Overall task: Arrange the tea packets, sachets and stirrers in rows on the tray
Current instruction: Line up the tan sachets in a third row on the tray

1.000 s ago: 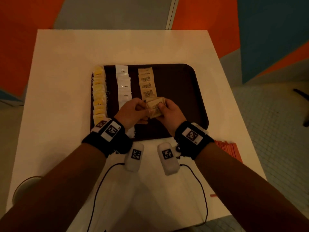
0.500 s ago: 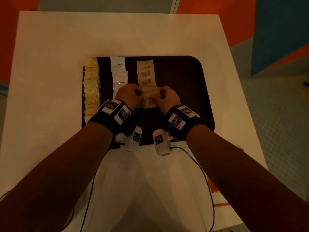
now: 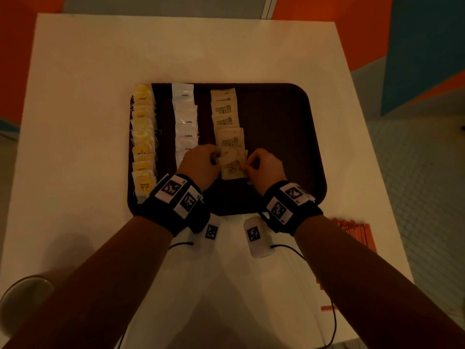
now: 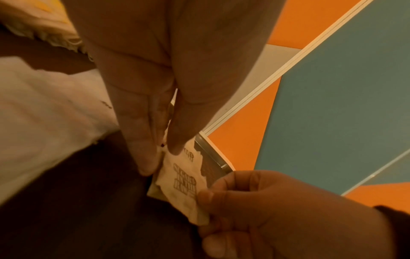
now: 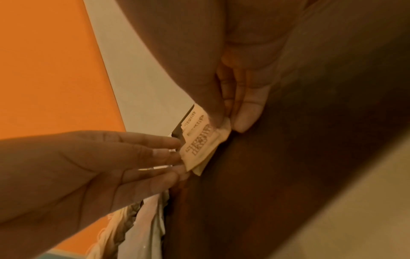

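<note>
A dark brown tray [image 3: 289, 137] holds three rows: yellow tea packets [image 3: 143, 142] on the left, white coffee sachets [image 3: 186, 122] in the middle, brown sugar sachets [image 3: 226, 114] to their right. At the near end of the brown row both hands hold a small stack of brown sachets [image 3: 232, 166] low over the tray. My left hand [image 3: 216, 159] pinches its left edge [image 4: 164, 154]. My right hand [image 3: 247, 167] pinches the right corner between thumb and fingers [image 5: 228, 122]. Orange stirrers [image 3: 352, 230] lie on the white table right of the tray.
The white table [image 3: 176, 51] reaches well beyond the tray at the back and left. A round cup [image 3: 25, 293] stands at the near left corner. The tray's right half is bare. One loose orange stirrer [image 3: 327, 308] lies near the front right edge.
Both hands have carried the brown sachets forward and down to the near end of the brown row. The stack, held tilted before, now lies nearly flat in line with the row.
</note>
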The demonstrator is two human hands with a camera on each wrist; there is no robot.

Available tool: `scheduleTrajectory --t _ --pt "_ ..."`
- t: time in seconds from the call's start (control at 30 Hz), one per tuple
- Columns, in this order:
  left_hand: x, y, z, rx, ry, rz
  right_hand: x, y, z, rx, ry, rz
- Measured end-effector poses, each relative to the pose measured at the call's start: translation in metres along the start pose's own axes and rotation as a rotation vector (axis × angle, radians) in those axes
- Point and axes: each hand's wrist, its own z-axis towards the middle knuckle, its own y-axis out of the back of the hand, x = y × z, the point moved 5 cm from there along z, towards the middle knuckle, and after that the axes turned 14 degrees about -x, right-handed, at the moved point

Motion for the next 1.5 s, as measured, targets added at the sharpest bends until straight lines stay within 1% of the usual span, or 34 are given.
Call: scheduleTrajectory --t 0.17,0.27,0.33,0.4,0.43,0.53,0.67,0.8,0.9,1.03,1.1,1.17,1.23,1.33,1.5 --pt "0.007 0.001 -0.01 -0.023 0.008 -0.014 -0.005 0.006 -0.006 0.039 0.042 -0.058" --pt "0.008 0.0 -0.013 -0.04 -0.003 -0.02 -0.006 0.008 -0.007 0.074 0.104 -0.127" --pt "0.008 -0.001 -0.013 -0.039 0.0 -0.034 -0.004 0.009 -0.008 0.044 0.17 -0.147" --pt "0.008 -0.003 -0.013 -0.034 -0.011 -0.059 0.001 0.008 -0.008 0.005 0.222 -0.093" --pt "0.008 -0.005 -0.013 -0.033 -0.022 -0.068 0.004 0.007 -0.009 0.009 0.228 -0.062" --pt "0.011 -0.007 -0.012 -0.045 -0.024 -0.065 0.006 0.002 -0.009 0.053 0.199 -0.014" --pt "0.015 -0.007 -0.011 -0.074 0.003 -0.094 0.006 0.002 -0.011 0.059 0.182 0.044" --pt "0.013 -0.01 -0.007 -0.051 0.022 -0.16 0.009 0.001 -0.012 0.097 0.154 0.157" --pt "0.011 -0.01 -0.008 -0.05 0.035 -0.16 0.01 0.002 -0.014 0.084 0.119 0.242" --pt "0.008 -0.006 -0.012 -0.061 0.026 -0.114 0.002 0.002 -0.017 0.078 0.104 0.248" --pt "0.004 -0.002 -0.01 -0.084 0.001 -0.103 0.0 0.002 -0.015 0.059 0.132 0.184" --pt "-0.001 -0.002 -0.003 -0.074 -0.014 -0.134 0.001 0.003 -0.011 0.049 0.147 0.129" --pt "-0.006 -0.003 0.002 -0.04 -0.005 -0.153 0.008 0.003 -0.007 0.07 0.143 0.167" --pt "-0.008 -0.005 0.004 -0.031 -0.008 -0.146 0.017 0.0 -0.006 0.116 0.144 0.252" --pt "-0.003 -0.009 -0.003 0.011 0.036 -0.157 0.012 -0.006 -0.011 0.148 0.072 0.252"
